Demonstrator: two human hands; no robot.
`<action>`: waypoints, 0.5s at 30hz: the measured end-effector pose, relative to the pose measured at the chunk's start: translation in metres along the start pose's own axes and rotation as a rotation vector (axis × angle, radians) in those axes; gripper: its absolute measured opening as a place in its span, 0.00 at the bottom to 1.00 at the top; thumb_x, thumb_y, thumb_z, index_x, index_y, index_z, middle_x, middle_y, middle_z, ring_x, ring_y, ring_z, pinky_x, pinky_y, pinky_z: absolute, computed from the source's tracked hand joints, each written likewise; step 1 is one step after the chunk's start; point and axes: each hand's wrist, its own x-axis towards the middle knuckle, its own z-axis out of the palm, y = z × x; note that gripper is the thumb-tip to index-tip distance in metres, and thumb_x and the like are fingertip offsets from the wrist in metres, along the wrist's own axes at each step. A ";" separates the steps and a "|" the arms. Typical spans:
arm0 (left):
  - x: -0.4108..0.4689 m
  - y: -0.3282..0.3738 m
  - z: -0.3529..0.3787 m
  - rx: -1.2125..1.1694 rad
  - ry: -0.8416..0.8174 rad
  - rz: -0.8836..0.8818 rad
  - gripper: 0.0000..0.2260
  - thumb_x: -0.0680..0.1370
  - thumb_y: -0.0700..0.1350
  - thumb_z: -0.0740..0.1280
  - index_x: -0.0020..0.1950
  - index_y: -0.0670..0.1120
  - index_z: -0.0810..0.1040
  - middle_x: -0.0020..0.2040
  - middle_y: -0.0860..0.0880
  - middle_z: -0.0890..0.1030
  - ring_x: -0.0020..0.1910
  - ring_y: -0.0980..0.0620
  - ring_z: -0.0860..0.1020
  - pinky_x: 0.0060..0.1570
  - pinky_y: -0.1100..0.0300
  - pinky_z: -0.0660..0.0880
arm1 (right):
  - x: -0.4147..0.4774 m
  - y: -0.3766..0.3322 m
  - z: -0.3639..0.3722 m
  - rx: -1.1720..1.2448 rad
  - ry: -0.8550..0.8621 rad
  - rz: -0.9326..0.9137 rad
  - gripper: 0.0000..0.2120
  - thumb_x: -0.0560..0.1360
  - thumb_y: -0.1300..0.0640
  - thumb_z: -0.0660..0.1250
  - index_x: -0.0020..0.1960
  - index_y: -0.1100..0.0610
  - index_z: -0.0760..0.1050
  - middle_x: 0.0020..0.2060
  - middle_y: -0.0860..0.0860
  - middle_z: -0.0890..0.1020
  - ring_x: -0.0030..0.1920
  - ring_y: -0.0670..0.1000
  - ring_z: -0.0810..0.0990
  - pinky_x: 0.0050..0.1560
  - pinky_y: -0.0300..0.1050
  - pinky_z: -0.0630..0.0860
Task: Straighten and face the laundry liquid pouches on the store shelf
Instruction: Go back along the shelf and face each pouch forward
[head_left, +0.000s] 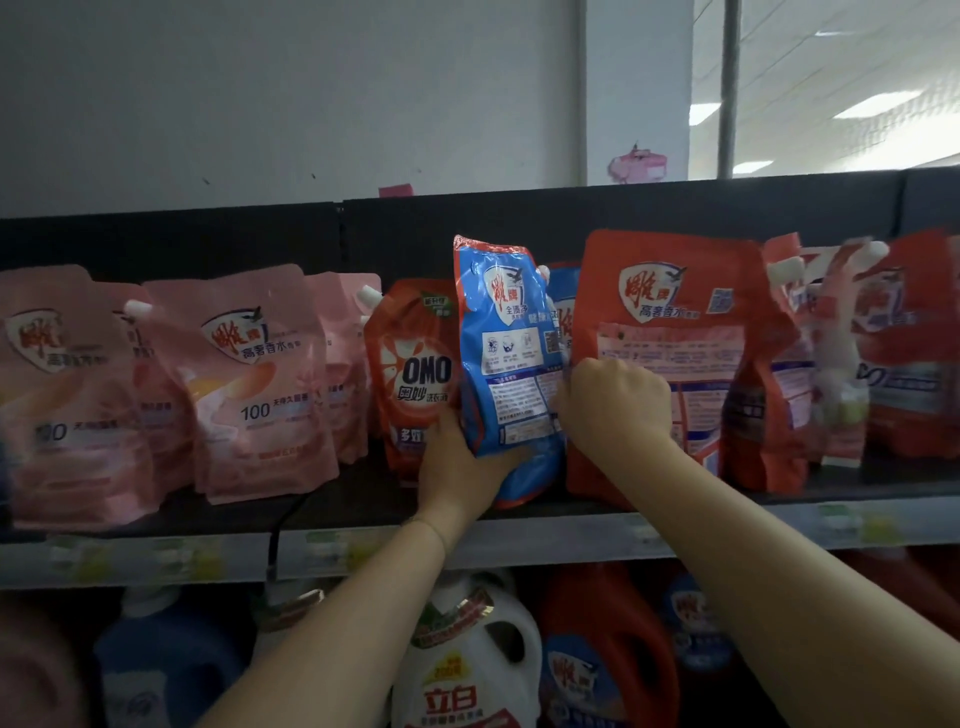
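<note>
Fingers (563, 402) of the right hand (615, 402) are curled tight in a fist, clamped on the right edge of a blue pouch (511, 353), with the knuckles in front of the big red pouch (670, 332) at its 3 o'clock. The left hand (460, 462) grips the blue pouch at its 7 o'clock corner, the thumb lying across the lower front and the other fingers hidden behind it.

The blue pouch stands at the middle of the dark shelf (363, 493), its bottom at the front edge and its top leaning a little toward 11 o'clock. The side facing out carries small print panels, and a white spout peeks out at its 1 o'clock corner. Just beside it at 9 o'clock is an orange pouch (415, 374) marked OMO, partly covered by the blue one. Further toward 9 o'clock stands a row of pink pouches (254, 384). More red pouches (904, 343), blurred, crowd the shelf toward 3 o'clock.

Below the shelf, at 6 o'clock, stand a white bottle (467, 675) and a red bottle (608, 649); a blue bottle (166, 670) is at 7 o'clock.
</note>
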 end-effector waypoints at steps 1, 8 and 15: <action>-0.001 0.000 0.002 0.013 0.010 -0.009 0.42 0.51 0.69 0.78 0.61 0.58 0.70 0.60 0.57 0.77 0.57 0.56 0.78 0.53 0.50 0.79 | 0.000 0.003 0.000 -0.005 -0.006 0.014 0.10 0.79 0.53 0.58 0.48 0.56 0.76 0.44 0.53 0.81 0.43 0.55 0.78 0.39 0.45 0.67; -0.010 0.009 0.005 0.069 0.042 -0.020 0.42 0.53 0.68 0.76 0.62 0.55 0.69 0.62 0.54 0.76 0.57 0.54 0.77 0.56 0.49 0.78 | -0.001 0.015 0.002 0.091 -0.014 0.108 0.11 0.78 0.52 0.60 0.50 0.59 0.76 0.44 0.55 0.81 0.46 0.58 0.80 0.38 0.44 0.66; -0.014 0.017 0.009 0.204 0.055 -0.047 0.36 0.60 0.65 0.76 0.60 0.52 0.67 0.61 0.52 0.75 0.56 0.49 0.78 0.52 0.51 0.76 | -0.009 0.030 0.018 0.247 0.116 0.034 0.13 0.79 0.55 0.58 0.37 0.57 0.67 0.37 0.57 0.79 0.37 0.60 0.77 0.36 0.45 0.61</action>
